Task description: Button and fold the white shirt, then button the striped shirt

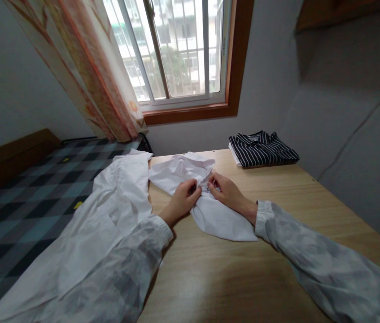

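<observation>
- White shirt (206, 211) is lying crumpled on the wooden desk (277, 251), trailing onto the bed (24, 197).
- Left hand (181, 202) and right hand (225, 192) are pinching its fabric, close together.
- Likely risk: the hanging weight is dragging the cloth sideways, loosening both pinches.

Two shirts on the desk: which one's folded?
The striped shirt at the far edge, a neat stack; the white shirt lies rumpled under both hands.

Head camera, looking forward-down, close over wooden table (243, 269).
</observation>
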A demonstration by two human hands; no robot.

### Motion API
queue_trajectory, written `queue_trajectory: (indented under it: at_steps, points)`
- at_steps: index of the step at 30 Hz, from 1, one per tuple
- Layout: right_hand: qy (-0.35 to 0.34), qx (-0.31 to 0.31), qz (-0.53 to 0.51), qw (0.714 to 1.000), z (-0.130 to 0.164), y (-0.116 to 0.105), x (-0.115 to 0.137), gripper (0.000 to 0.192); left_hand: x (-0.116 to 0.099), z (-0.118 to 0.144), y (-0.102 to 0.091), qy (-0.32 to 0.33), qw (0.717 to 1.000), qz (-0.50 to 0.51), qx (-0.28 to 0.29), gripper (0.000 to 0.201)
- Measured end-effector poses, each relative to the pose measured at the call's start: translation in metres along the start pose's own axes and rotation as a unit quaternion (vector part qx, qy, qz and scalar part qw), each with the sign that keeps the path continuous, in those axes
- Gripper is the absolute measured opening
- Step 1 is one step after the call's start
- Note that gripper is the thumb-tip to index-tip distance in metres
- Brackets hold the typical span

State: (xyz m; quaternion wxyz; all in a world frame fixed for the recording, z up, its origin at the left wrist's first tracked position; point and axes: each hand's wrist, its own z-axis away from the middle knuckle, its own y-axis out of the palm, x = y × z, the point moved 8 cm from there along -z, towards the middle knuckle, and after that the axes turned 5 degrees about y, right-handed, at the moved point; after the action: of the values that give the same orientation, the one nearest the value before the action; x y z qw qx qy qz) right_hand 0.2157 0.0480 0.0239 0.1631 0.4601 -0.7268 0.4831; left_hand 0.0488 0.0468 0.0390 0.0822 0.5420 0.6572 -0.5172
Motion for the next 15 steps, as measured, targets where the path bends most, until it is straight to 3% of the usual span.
queue_trajectory:
  at_steps: [6,15]
  points:
    - [-0.04,0.046,-0.013,0.998,-0.001,0.003,0.014,0.006,0.0,0.001,0.001,0.005,1.0,-0.022,0.006,0.028]
    - [-0.027,0.048,-0.084,0.995,-0.003,0.003,0.011,0.015,-0.003,0.001,-0.001,-0.002,1.0,-0.016,-0.004,0.027]
